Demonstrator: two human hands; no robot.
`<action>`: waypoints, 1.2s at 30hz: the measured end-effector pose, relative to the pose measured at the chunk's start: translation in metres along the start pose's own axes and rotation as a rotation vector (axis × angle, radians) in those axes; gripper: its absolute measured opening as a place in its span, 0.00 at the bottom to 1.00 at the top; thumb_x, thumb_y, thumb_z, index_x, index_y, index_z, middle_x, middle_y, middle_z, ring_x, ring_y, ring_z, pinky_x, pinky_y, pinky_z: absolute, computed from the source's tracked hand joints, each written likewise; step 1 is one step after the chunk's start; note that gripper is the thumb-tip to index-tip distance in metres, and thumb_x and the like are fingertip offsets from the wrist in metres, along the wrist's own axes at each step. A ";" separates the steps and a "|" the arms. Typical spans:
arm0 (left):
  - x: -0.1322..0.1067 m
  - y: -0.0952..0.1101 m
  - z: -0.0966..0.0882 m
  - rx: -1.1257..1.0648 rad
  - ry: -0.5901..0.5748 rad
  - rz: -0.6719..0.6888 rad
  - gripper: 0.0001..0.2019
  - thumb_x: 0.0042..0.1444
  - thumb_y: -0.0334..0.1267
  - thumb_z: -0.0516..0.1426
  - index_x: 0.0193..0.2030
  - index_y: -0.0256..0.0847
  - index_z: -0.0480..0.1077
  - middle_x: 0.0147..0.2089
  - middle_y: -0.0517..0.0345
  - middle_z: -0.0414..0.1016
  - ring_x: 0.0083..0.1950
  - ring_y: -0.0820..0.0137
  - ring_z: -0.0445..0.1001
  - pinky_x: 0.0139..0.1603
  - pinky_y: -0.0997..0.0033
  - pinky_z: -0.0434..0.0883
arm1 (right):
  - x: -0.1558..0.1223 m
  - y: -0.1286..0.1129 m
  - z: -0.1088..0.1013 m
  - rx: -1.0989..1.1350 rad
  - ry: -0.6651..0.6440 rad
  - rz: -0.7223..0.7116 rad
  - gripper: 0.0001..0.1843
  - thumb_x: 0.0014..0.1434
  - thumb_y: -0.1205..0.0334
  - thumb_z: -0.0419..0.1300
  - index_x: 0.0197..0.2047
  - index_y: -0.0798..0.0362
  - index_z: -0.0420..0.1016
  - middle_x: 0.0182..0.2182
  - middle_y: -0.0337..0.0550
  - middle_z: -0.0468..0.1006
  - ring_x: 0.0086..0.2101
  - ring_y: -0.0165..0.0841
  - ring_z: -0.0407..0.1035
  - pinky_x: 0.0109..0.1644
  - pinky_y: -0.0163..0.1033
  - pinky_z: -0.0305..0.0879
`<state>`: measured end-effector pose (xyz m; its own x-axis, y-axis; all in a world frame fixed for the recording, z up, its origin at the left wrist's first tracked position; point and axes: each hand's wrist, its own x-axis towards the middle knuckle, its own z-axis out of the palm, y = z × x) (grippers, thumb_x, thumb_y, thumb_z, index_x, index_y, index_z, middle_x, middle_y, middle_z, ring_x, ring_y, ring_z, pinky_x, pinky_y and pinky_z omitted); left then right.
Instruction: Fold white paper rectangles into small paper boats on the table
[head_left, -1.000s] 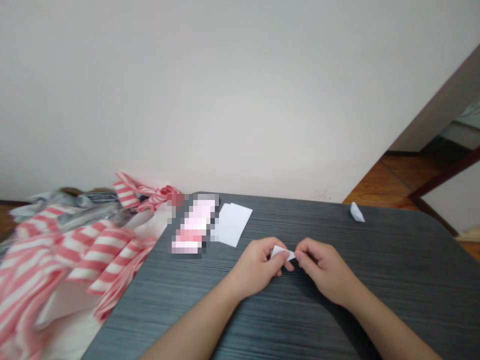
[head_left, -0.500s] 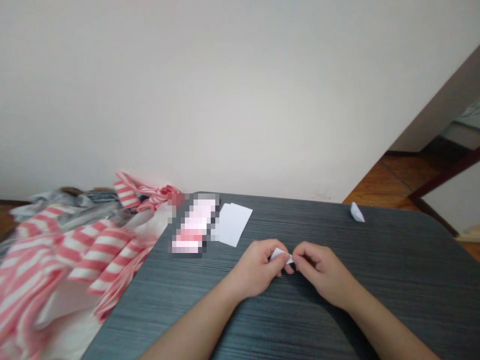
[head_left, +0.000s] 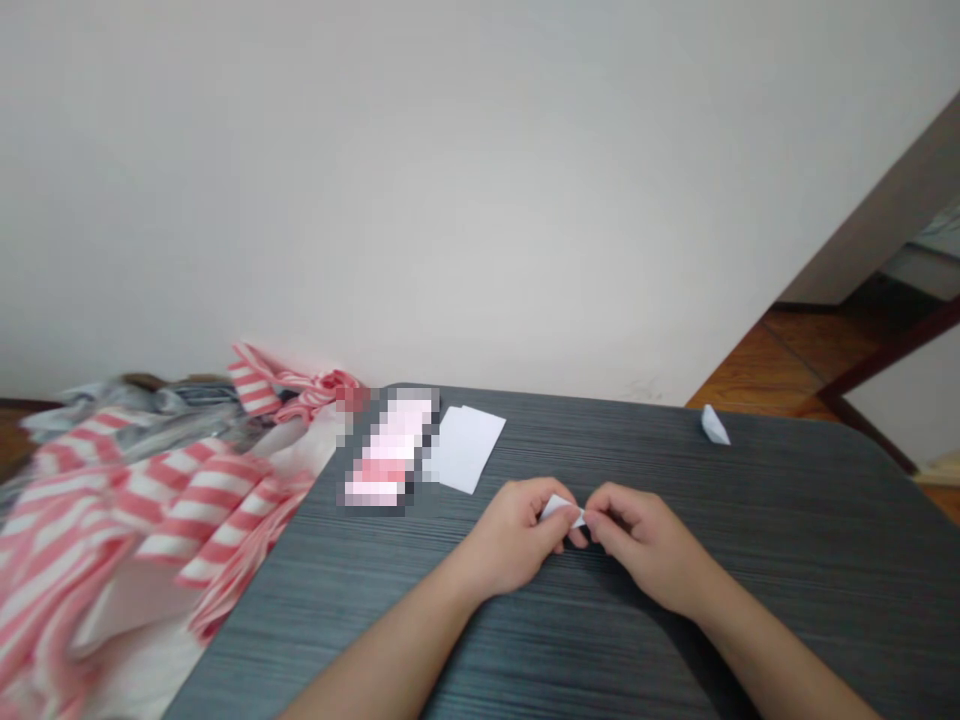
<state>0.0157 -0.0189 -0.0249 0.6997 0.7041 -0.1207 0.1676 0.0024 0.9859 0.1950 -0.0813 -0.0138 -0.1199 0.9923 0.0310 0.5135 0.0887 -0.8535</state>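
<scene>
A small folded piece of white paper [head_left: 557, 508] is held just above the dark table, between my two hands. My left hand [head_left: 517, 535] is closed around its left part, with the thumb lying over the near side. The fingertips of my right hand [head_left: 637, 540] pinch the paper's right tip. Much of the paper is hidden by the fingers. Beyond my left hand lie white paper sheets [head_left: 469, 450], one overlapping another. Toward the far right edge of the table rests a folded white paper piece [head_left: 714, 426] with a pointed end.
The dark wood-grain table [head_left: 360, 620] meets a pale wall [head_left: 480, 200]. A blurred-out pink and white rectangular item [head_left: 390, 445] lies left of the sheets. Red-and-white striped cloth [head_left: 217, 490] is heaped beside the table's left edge. Wooden floor [head_left: 780, 360] shows at the right.
</scene>
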 end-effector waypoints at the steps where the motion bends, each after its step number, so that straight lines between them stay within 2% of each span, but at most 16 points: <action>1: 0.000 0.000 0.000 0.003 -0.001 0.000 0.08 0.61 0.37 0.53 0.35 0.37 0.71 0.31 0.56 0.78 0.28 0.74 0.70 0.30 0.76 0.66 | 0.000 0.000 0.000 0.003 -0.006 0.000 0.12 0.63 0.67 0.55 0.28 0.53 0.73 0.23 0.35 0.72 0.25 0.27 0.63 0.30 0.31 0.57; 6: -0.001 0.003 0.000 -0.008 -0.001 0.003 0.09 0.61 0.39 0.54 0.36 0.37 0.71 0.32 0.55 0.79 0.27 0.74 0.70 0.30 0.76 0.65 | 0.000 0.000 -0.001 -0.003 -0.013 0.003 0.11 0.63 0.66 0.55 0.28 0.53 0.72 0.23 0.35 0.71 0.25 0.28 0.63 0.30 0.32 0.57; 13: 0.002 -0.001 0.001 -0.122 0.009 0.002 0.13 0.63 0.44 0.52 0.38 0.36 0.70 0.36 0.51 0.80 0.25 0.76 0.68 0.28 0.76 0.66 | -0.001 0.009 -0.010 -0.021 0.053 0.053 0.12 0.64 0.63 0.53 0.29 0.53 0.68 0.23 0.34 0.67 0.26 0.29 0.62 0.30 0.33 0.57; 21: 0.001 0.001 0.001 -0.128 0.040 -0.031 0.13 0.63 0.45 0.54 0.38 0.35 0.70 0.34 0.51 0.80 0.24 0.76 0.68 0.27 0.76 0.66 | -0.002 0.015 -0.009 -0.005 0.082 0.099 0.12 0.66 0.59 0.52 0.32 0.52 0.70 0.24 0.35 0.69 0.26 0.30 0.64 0.32 0.35 0.59; 24: 0.001 0.001 -0.001 -0.182 0.009 0.009 0.19 0.64 0.49 0.51 0.36 0.33 0.71 0.30 0.50 0.79 0.24 0.74 0.69 0.27 0.75 0.66 | -0.002 0.021 -0.008 0.060 0.076 0.157 0.13 0.66 0.57 0.52 0.31 0.52 0.68 0.21 0.34 0.67 0.23 0.29 0.62 0.29 0.34 0.58; 27: 0.003 -0.002 -0.002 -0.293 0.019 0.016 0.21 0.65 0.51 0.48 0.38 0.34 0.71 0.31 0.51 0.77 0.24 0.73 0.70 0.26 0.74 0.67 | -0.004 0.025 -0.007 0.259 0.057 0.218 0.15 0.66 0.51 0.52 0.32 0.52 0.66 0.20 0.33 0.66 0.20 0.26 0.59 0.24 0.32 0.55; 29: 0.003 -0.004 -0.001 -0.291 0.037 0.005 0.18 0.64 0.49 0.50 0.42 0.35 0.71 0.31 0.54 0.76 0.23 0.74 0.69 0.26 0.74 0.66 | -0.004 0.025 -0.006 0.423 0.002 0.278 0.17 0.65 0.47 0.53 0.33 0.51 0.64 0.18 0.31 0.64 0.17 0.24 0.55 0.20 0.30 0.49; 32: 0.002 -0.003 0.000 -0.185 0.028 0.051 0.12 0.60 0.40 0.56 0.48 0.37 0.72 0.33 0.57 0.75 0.27 0.75 0.68 0.29 0.75 0.65 | -0.005 0.020 -0.002 0.589 -0.089 0.376 0.20 0.62 0.42 0.55 0.33 0.51 0.63 0.17 0.28 0.63 0.14 0.21 0.51 0.16 0.28 0.41; 36: 0.000 0.002 -0.002 0.007 0.018 0.205 0.11 0.56 0.32 0.58 0.46 0.40 0.77 0.38 0.56 0.73 0.32 0.75 0.67 0.32 0.75 0.63 | -0.005 0.017 0.002 0.640 -0.159 0.416 0.20 0.61 0.42 0.56 0.31 0.51 0.63 0.15 0.27 0.63 0.11 0.20 0.48 0.13 0.27 0.38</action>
<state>0.0144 -0.0174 -0.0223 0.7074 0.7018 0.0842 0.0281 -0.1470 0.9887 0.2022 -0.0852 -0.0295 -0.1697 0.9044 -0.3914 -0.0414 -0.4034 -0.9141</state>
